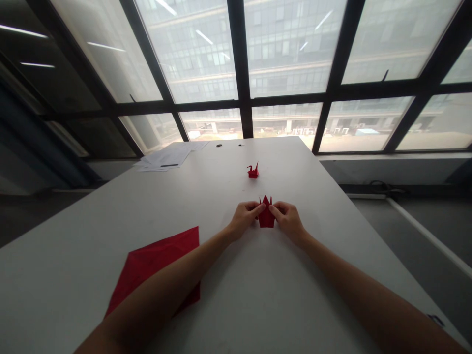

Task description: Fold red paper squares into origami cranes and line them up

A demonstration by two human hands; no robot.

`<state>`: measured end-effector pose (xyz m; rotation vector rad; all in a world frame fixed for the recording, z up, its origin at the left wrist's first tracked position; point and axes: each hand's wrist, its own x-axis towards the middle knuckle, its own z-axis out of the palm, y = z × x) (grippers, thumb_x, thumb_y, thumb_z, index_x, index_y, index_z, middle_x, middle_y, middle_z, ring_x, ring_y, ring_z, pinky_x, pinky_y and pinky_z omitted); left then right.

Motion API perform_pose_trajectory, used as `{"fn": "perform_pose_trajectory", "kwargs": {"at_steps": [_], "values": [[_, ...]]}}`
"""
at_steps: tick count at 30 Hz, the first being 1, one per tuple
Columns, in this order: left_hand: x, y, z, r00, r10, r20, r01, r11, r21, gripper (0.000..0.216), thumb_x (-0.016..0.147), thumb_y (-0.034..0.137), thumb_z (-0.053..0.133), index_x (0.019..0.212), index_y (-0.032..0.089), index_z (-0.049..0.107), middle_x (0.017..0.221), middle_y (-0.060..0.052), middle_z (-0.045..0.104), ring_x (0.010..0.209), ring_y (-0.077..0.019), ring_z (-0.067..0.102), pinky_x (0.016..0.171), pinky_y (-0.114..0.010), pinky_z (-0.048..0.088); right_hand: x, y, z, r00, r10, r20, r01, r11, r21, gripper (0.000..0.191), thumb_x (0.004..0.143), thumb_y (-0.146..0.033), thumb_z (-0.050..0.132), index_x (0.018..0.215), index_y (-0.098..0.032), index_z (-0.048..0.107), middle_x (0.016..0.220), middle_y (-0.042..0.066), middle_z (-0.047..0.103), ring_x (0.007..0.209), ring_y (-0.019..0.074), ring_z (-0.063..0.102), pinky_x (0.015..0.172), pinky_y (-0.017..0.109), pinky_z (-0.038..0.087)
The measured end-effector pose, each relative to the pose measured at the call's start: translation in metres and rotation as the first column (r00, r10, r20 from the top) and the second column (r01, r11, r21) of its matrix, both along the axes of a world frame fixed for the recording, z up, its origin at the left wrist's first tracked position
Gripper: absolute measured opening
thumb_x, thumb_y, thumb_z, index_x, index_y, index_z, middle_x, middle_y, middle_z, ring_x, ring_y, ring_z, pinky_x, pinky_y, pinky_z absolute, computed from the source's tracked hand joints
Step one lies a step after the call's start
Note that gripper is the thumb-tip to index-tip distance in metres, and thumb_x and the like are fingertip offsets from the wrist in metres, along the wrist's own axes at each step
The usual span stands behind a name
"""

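Note:
A folded red origami paper [266, 216] is held upright between my two hands, with a broad middle point and two thin spikes beside it. My left hand [245, 217] pinches its left edge, thumb on the near face. On the right edge, my right hand [288, 219] pinches in the same way. The fingers behind the paper are mostly hidden. Farther out on the table stands a finished-looking red origami crane [252, 171], its neck to the left and its tail raised to the right.
Red paper sheets [155, 255] lie at the left, partly under my left forearm. White printed papers [165, 156] are spread at the far left of the white table [228, 314]. Tall windows [287, 49] rise beyond the table's far edge.

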<state>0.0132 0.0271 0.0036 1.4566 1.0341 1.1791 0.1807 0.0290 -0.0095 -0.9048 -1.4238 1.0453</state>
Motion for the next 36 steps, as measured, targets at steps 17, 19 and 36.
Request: {"fn": "perform_pose_trajectory", "kwargs": {"at_steps": [17, 19, 36], "values": [[0.0026, 0.0002, 0.0011, 1.000, -0.013, 0.007, 0.013, 1.000, -0.009, 0.045, 0.076, 0.056, 0.073, 0.070, 0.012, 0.065, 0.063, 0.000, 0.056, 0.056, -0.0092, 0.044, 0.052, -0.022, 0.032, 0.0000, -0.0018, 0.0012, 0.998, 0.036, 0.048, -0.036, 0.999, -0.004, 0.030, 0.079, -0.042, 0.067, 0.061, -0.018, 0.060, 0.057, -0.002, 0.052, 0.054, 0.0125, 0.044, 0.052, 0.026, 0.034], [0.0021, 0.0004, 0.0002, 1.000, -0.006, 0.003, 0.006, 1.000, -0.002, 0.045, 0.076, 0.056, 0.073, 0.069, 0.013, 0.064, 0.062, 0.000, 0.055, 0.056, -0.0094, 0.045, 0.052, -0.022, 0.032, 0.0000, -0.0019, 0.0015, 0.997, 0.045, 0.056, -0.045, 0.999, 0.002, 0.030, 0.079, -0.044, 0.066, 0.063, -0.018, 0.061, 0.058, -0.002, 0.054, 0.055, 0.0129, 0.045, 0.053, 0.026, 0.036], [0.0009, -0.0007, 0.0000, 1.000, -0.009, 0.004, 0.009, 1.000, 0.000, 0.044, 0.079, 0.054, 0.072, 0.076, 0.010, 0.071, 0.067, -0.003, 0.061, 0.060, -0.0107, 0.048, 0.055, -0.023, 0.035, -0.0003, -0.0008, 0.0007, 0.999, 0.027, 0.028, -0.027, 1.000, -0.006, 0.033, 0.078, -0.045, 0.068, 0.062, -0.018, 0.059, 0.057, -0.003, 0.053, 0.054, 0.0122, 0.043, 0.052, 0.026, 0.034]]}}
